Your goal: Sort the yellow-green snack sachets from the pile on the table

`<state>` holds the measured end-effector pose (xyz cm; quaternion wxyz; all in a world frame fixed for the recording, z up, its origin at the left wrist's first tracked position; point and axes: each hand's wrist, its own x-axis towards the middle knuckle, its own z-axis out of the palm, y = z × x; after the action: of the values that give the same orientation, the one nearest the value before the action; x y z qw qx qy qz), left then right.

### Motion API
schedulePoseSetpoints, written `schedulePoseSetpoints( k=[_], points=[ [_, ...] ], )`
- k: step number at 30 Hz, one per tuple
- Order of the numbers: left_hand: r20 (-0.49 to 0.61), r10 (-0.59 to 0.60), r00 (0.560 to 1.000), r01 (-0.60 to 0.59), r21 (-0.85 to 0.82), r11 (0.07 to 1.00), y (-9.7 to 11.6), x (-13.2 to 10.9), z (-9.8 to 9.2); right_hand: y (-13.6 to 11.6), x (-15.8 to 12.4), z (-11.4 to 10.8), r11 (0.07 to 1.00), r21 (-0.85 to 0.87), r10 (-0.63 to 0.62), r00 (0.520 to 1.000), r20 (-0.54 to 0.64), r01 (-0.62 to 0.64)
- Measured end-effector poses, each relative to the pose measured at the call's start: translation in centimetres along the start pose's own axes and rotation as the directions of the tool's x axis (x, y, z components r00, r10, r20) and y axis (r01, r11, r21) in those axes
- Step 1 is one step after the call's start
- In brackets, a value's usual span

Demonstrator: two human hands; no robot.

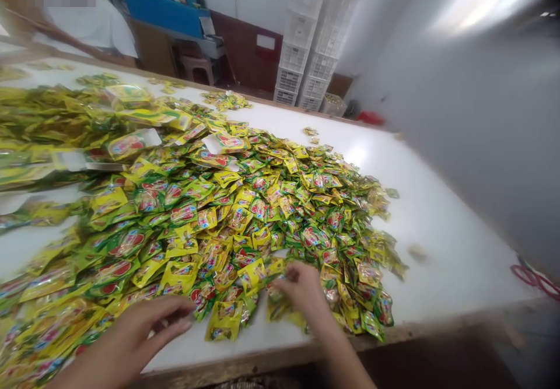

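A large heap of small yellow and green candy packets [266, 202], some printed with a watermelon slice, covers much of the white table [437, 243]. At the near edge, my left hand [149, 330] has its fingers loosely curved and its thumb apart. Its fingertips are beside a green packet [203, 297], and nothing shows between them. My right hand [304, 293] reaches into the front of the heap, fingers bent together over a blurred yellow packet [280, 310] that it appears to grip. Between my hands lies another yellow packet [224, 321].
Open printed boxes [131, 144] lie on the heap at left. Red-handled scissors [525, 275] rest by the right edge. Beyond the table stand stacked white crates [293, 56] and a blue table [161, 13]. A person in white [87, 24] is at far left.
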<state>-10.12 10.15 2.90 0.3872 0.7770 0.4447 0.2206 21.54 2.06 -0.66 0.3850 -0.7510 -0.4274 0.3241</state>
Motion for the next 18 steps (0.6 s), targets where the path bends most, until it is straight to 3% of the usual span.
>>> schedulePoseSetpoints(
  k=[1, 3, 5, 7, 10, 12, 14, 18],
  points=[
    [0.154, 0.021, 0.988, -0.028, 0.050, 0.998, 0.5, 2.0, -0.4, 0.4, -0.6, 0.8, 0.999, -0.047, -0.008, 0.999, -0.043, 0.006],
    [0.259, 0.026, 0.965, -0.059, 0.119, 0.991, 1.7, 5.7, -1.5, 1.0, -1.5, 1.8, 0.988, -0.153, -0.053, 0.991, -0.124, 0.034],
    [0.158, 0.024, 0.987, -0.054, 0.188, 0.981, 2.5, 8.6, -2.9, 1.4, -2.0, 2.1, 0.964, -0.258, -0.105, 0.980, -0.172, 0.058],
    [-0.026, 0.027, 0.999, -0.019, 0.276, 0.961, 2.5, 11.1, -4.4, 1.7, -2.2, 2.0, 0.935, -0.348, -0.133, 0.979, -0.155, 0.072],
    [-0.315, 0.049, 0.948, 0.082, 0.390, 0.917, 1.9, 14.5, -6.7, 2.1, -2.0, 1.9, 0.906, -0.402, -0.177, 0.982, -0.072, 0.133],
    [-0.408, 0.090, 0.909, 0.113, 0.447, 0.887, 1.7, 17.0, -7.7, 2.5, -1.9, 2.2, 0.903, -0.388, -0.223, 0.973, -0.065, 0.181],
    [-0.390, 0.169, 0.905, 0.062, 0.514, 0.855, 2.1, 19.8, -8.1, 2.8, -2.0, 2.8, 0.912, -0.360, -0.240, 0.967, -0.086, 0.194],
    [-0.185, 0.318, 0.930, -0.138, 0.625, 0.768, 4.0, 24.6, -7.4, 3.5, -2.2, 3.3, 0.968, -0.175, -0.198, 0.976, -0.087, 0.181]
  ],
)
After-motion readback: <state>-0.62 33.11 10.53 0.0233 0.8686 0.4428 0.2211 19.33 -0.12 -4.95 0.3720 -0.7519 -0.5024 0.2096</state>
